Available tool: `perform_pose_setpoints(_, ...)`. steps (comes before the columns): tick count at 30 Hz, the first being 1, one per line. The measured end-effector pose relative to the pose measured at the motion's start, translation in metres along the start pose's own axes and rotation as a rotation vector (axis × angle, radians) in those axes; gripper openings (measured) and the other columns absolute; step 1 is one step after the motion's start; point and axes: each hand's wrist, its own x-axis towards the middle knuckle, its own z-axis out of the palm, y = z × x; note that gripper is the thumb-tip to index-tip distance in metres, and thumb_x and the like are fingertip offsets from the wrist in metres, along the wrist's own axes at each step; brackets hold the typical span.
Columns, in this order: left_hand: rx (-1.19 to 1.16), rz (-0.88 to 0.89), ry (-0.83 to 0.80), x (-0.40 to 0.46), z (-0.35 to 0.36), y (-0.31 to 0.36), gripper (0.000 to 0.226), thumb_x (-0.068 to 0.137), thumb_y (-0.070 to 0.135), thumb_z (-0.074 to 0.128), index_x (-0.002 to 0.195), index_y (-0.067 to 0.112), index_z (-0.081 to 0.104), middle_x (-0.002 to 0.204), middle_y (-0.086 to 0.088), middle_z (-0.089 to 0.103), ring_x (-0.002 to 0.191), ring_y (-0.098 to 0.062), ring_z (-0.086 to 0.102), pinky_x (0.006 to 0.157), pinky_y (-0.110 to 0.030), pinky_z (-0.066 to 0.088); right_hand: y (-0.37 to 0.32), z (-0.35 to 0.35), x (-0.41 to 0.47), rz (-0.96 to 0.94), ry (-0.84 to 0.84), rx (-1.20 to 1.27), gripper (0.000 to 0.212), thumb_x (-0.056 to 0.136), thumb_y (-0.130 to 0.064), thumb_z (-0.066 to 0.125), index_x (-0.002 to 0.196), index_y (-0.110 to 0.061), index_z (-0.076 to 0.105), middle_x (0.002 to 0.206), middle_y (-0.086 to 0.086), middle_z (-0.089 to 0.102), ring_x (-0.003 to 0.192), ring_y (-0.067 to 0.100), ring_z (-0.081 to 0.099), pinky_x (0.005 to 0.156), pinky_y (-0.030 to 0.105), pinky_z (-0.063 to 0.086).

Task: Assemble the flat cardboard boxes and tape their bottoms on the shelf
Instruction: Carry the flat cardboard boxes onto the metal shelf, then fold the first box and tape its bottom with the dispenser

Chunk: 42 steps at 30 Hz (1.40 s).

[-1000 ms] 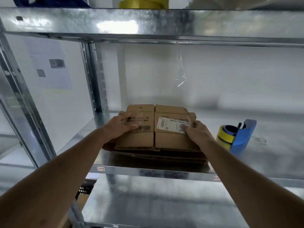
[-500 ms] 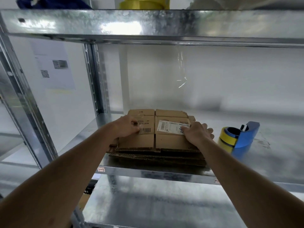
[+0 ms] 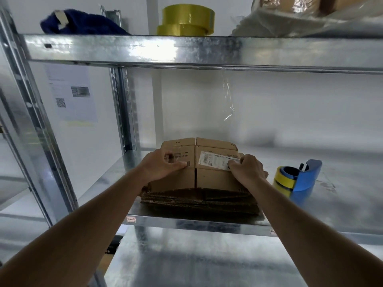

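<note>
Matt brown cardboard boxes (image 3: 207,179) lie on a glossy galvanised metal shelf (image 3: 331,204) beside a blue plastic tape dispenser (image 3: 304,177).

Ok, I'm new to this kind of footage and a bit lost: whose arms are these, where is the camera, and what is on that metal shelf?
There is no machine here. A person wears a wide-angle camera on the head, so you look forward and down along their two bare arms.

On the galvanised metal shelf lies a stack of flattened brown cardboard boxes. The left hand grips the left part of the top box, fingers curled at its edge. The right hand grips the right part, fingertips on a white shipping label.

To the right of the stack stands a blue tape dispenser with a yellow roll, untouched. On the shelf above sit two yellow tape rolls, a dark blue cloth and plastic-wrapped bundles.
</note>
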Motion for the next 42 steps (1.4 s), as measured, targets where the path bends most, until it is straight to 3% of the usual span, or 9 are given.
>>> perform_pose_setpoints(5, -0.124, -0.004, 0.013, -0.014, -0.016, 0.0, 0.08, 0.064, 0.082, 0.075, 0.128, 0.035, 0.061, 0.125, 0.011, 0.066, 0.115, -0.017, 0.062, 0.103, -0.045, 0.052, -0.005, -0.016, -0.024, -0.034, 0.015, 0.132, 0.029, 0.09, -0.04, 0.066, 0.1, -0.012, 0.065, 0.098, 0.005, 0.067, 0.086, 0.022, 0.06, 0.056, 0.029, 0.038)
perform_pose_setpoints(14, -0.167, 0.048, -0.058, -0.061, -0.03, 0.026, 0.097, 0.07, 0.089, 0.066, 0.15, 0.048, 0.032, 0.151, 0.009, 0.052, 0.141, -0.027, 0.048, 0.117, -0.054, 0.038, -0.011, -0.036, -0.078, -0.102, 0.041, 0.292, 0.047, 0.094, -0.05, 0.067, 0.123, -0.015, 0.055, 0.112, 0.001, 0.062, 0.102, 0.021, 0.059, 0.075, 0.034, 0.046)
perform_pose_setpoints(19, -0.276, 0.077, -0.058, -0.061, -0.022, 0.011, 0.109, 0.056, 0.082, 0.085, 0.143, 0.067, 0.022, 0.128, 0.01, 0.07, 0.132, -0.032, 0.057, 0.107, -0.06, 0.046, 0.002, -0.04, -0.1, -0.148, -0.012, 0.486, 0.046, 0.093, -0.041, 0.072, 0.123, -0.018, 0.046, 0.117, 0.003, 0.067, 0.108, 0.02, 0.067, 0.092, 0.043, 0.059)
perform_pose_setpoints(23, -0.278, 0.136, -0.107, -0.11, -0.02, 0.041, 0.101, 0.067, 0.062, 0.09, 0.138, 0.071, 0.018, 0.117, 0.015, 0.075, 0.127, -0.021, 0.062, 0.118, -0.059, 0.035, 0.011, -0.054, -0.125, -0.164, -0.068, 0.604, 0.049, 0.097, -0.036, 0.072, 0.126, -0.015, 0.038, 0.113, 0.006, 0.068, 0.096, 0.011, 0.07, 0.068, 0.02, 0.057)
perform_pose_setpoints(28, -0.237, 0.13, -0.108, -0.146, -0.004, 0.063, 0.142, 0.048, 0.068, 0.095, 0.134, 0.082, -0.017, 0.155, 0.002, 0.05, 0.15, -0.035, 0.034, 0.12, -0.067, 0.026, 0.033, -0.079, -0.156, -0.336, -0.083, 0.676, 0.051, 0.09, -0.042, 0.079, 0.127, -0.03, 0.045, 0.11, -0.007, 0.073, 0.096, 0.006, 0.074, 0.071, 0.02, 0.059)
perform_pose_setpoints(32, -0.44, 0.235, -0.143, -0.178, 0.008, 0.092, 0.142, 0.06, 0.049, 0.097, 0.149, 0.07, -0.012, 0.145, 0.002, 0.058, 0.135, -0.02, 0.056, 0.11, -0.055, 0.049, 0.051, -0.107, -0.181, -0.379, -0.171, 0.749, 0.062, 0.088, -0.03, 0.081, 0.137, -0.028, 0.043, 0.103, -0.009, 0.069, 0.084, -0.007, 0.071, 0.063, 0.015, 0.056)
perform_pose_setpoints(35, -0.491, 0.347, -0.068, -0.199, 0.021, 0.114, 0.132, 0.072, 0.036, 0.09, 0.156, 0.061, -0.008, 0.144, 0.003, 0.057, 0.129, -0.017, 0.061, 0.103, -0.046, 0.056, 0.069, -0.123, -0.192, -0.399, -0.23, 0.795, 0.077, 0.081, -0.025, 0.087, 0.139, -0.027, 0.035, 0.114, -0.002, 0.063, 0.098, 0.012, 0.072, 0.069, 0.023, 0.06)
perform_pose_setpoints(40, -0.425, 0.541, 0.006, -0.225, 0.049, 0.143, 0.137, 0.073, 0.011, 0.092, 0.161, 0.044, -0.007, 0.148, 0.001, 0.049, 0.134, -0.014, 0.057, 0.098, -0.032, 0.058, 0.102, -0.158, -0.204, -0.439, -0.224, 0.946, 0.099, 0.066, -0.04, 0.096, 0.14, -0.032, 0.031, 0.137, -0.002, 0.058, 0.121, 0.02, 0.063, 0.08, 0.034, 0.063)
perform_pose_setpoints(42, -0.392, 0.576, 0.038, -0.23, 0.057, 0.154, 0.144, 0.068, 0.008, 0.096, 0.163, 0.032, -0.01, 0.148, 0.002, 0.039, 0.136, 0.003, 0.047, 0.1, -0.018, 0.052, 0.112, -0.172, -0.208, -0.49, -0.206, 0.976, 0.112, 0.06, -0.043, 0.098, 0.147, -0.033, 0.029, 0.141, 0.002, 0.057, 0.125, 0.021, 0.062, 0.086, 0.041, 0.062)
